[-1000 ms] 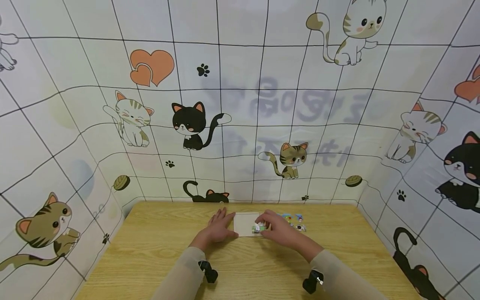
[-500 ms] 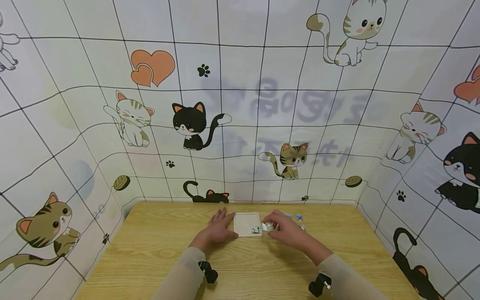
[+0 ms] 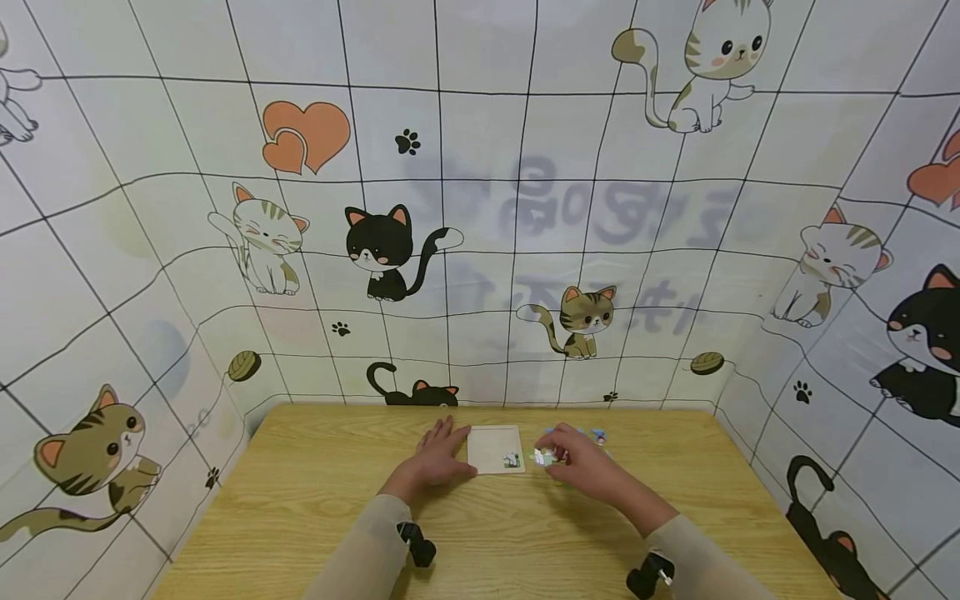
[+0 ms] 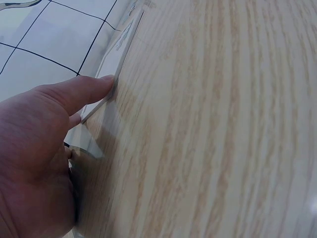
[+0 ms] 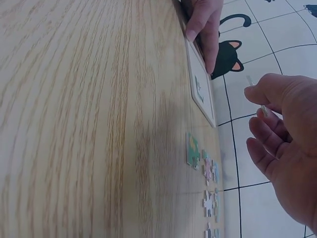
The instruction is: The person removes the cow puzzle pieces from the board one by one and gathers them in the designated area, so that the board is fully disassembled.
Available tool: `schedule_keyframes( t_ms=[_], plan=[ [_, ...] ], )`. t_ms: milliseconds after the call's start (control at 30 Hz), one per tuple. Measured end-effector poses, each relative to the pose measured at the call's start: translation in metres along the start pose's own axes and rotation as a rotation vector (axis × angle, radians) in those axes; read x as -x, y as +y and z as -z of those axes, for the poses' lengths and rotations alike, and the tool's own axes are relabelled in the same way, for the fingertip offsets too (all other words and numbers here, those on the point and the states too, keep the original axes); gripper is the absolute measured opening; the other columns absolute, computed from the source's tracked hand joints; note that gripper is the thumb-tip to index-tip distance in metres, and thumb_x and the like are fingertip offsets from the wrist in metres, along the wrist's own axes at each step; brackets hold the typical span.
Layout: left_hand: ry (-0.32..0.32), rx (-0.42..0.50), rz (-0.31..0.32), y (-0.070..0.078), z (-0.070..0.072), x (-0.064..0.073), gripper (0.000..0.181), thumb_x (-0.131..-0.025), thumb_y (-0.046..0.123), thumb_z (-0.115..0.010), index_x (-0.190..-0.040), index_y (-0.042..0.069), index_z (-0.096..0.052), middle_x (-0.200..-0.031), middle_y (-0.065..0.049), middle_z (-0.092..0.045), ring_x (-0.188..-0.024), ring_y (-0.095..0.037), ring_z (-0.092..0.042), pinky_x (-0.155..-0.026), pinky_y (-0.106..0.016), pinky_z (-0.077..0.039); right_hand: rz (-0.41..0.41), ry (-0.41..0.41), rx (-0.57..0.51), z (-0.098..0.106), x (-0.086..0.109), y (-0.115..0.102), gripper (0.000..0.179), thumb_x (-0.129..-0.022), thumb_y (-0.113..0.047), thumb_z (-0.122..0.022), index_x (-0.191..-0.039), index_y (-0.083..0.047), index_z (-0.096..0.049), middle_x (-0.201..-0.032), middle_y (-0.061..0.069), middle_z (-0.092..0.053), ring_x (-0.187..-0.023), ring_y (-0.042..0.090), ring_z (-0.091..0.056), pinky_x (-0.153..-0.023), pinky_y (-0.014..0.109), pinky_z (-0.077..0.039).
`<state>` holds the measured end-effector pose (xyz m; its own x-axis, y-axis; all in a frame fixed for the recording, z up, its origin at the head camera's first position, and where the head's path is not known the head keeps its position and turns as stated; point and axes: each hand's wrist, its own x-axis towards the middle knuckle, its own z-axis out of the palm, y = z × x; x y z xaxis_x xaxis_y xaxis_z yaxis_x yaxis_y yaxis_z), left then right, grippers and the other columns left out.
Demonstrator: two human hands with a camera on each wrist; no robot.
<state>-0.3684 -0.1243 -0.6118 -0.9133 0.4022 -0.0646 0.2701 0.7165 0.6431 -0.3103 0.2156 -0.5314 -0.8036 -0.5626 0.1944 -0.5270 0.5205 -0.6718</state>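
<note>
A square white puzzle tray (image 3: 486, 443) lies flat on the table, with one green-and-white puzzle piece (image 3: 512, 460) in its near right corner. My left hand (image 3: 435, 455) rests at the tray's left side, fingers extended. Its thumb (image 4: 101, 87) touches the tray's near edge in the left wrist view. Just right of the tray, my right hand (image 3: 577, 460) pinches another puzzle piece (image 3: 543, 457) between thumb and fingertips. In the right wrist view that piece shows thin and edge-on above the table; its printed face is hidden there.
Several loose puzzle pieces lie on the wooden table (image 3: 337, 483) right of the tray, among them a green one (image 5: 192, 149) and a pink one (image 5: 207, 168). My right hand partly covers them in the head view. A cat-print curtain (image 3: 480, 250) hangs behind the table.
My right hand has moved from over the tray's near right corner to the right, now pinching a puzzle piece. The piece in the corner is uncovered. My left hand has stayed put.
</note>
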Motion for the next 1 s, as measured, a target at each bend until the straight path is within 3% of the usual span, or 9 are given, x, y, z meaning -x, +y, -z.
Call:
schedule_keyframes(
  t_ms=[167, 400, 667, 1000],
  plan=[
    [-0.003, -0.003, 0.006, 0.001, 0.000, 0.000, 0.090, -0.097, 0.042, -0.081, -0.173, 0.017, -0.041, -0.183, -0.023, -0.011, -0.170, -0.045, -0.002, -0.132, -0.069, -0.005, 0.022, 0.016, -0.003, 0.004, 0.004, 0.002, 0.031, -0.103, 0.000, -0.075, -0.132, -0.008, -0.070, -0.112, 0.013, -0.059, -0.092, 0.023, -0.054, -0.069, 0.030, -0.049],
    [0.005, -0.011, -0.001, 0.000, 0.001, 0.000, 0.090, -0.097, 0.043, -0.082, -0.173, 0.016, -0.041, -0.183, -0.024, -0.011, -0.170, -0.046, -0.003, -0.132, -0.068, -0.005, -0.030, -0.005, -0.005, 0.009, 0.010, 0.005, 0.031, -0.105, -0.002, -0.074, -0.135, -0.009, -0.070, -0.115, 0.008, -0.060, -0.095, 0.024, -0.055, -0.072, 0.030, -0.050],
    [0.009, 0.000, -0.005, 0.001, 0.001, 0.001, 0.090, -0.097, 0.042, -0.082, -0.173, 0.016, -0.041, -0.183, -0.023, -0.011, -0.170, -0.045, -0.002, -0.132, -0.068, -0.004, -0.022, -0.019, -0.023, 0.016, 0.018, 0.007, 0.029, -0.105, -0.005, -0.075, -0.134, -0.008, -0.070, -0.125, 0.009, -0.063, -0.098, 0.026, -0.057, -0.075, 0.031, -0.052],
    [0.001, 0.002, -0.002, 0.004, 0.002, 0.004, 0.090, -0.097, 0.042, -0.081, -0.173, 0.014, -0.040, -0.183, -0.024, -0.010, -0.170, -0.045, -0.002, -0.133, -0.068, -0.004, -0.063, -0.001, 0.002, 0.023, 0.024, 0.007, 0.028, -0.103, -0.002, -0.076, -0.131, -0.002, -0.073, -0.116, 0.010, -0.063, -0.097, 0.021, -0.058, -0.076, 0.030, -0.052]
  ],
)
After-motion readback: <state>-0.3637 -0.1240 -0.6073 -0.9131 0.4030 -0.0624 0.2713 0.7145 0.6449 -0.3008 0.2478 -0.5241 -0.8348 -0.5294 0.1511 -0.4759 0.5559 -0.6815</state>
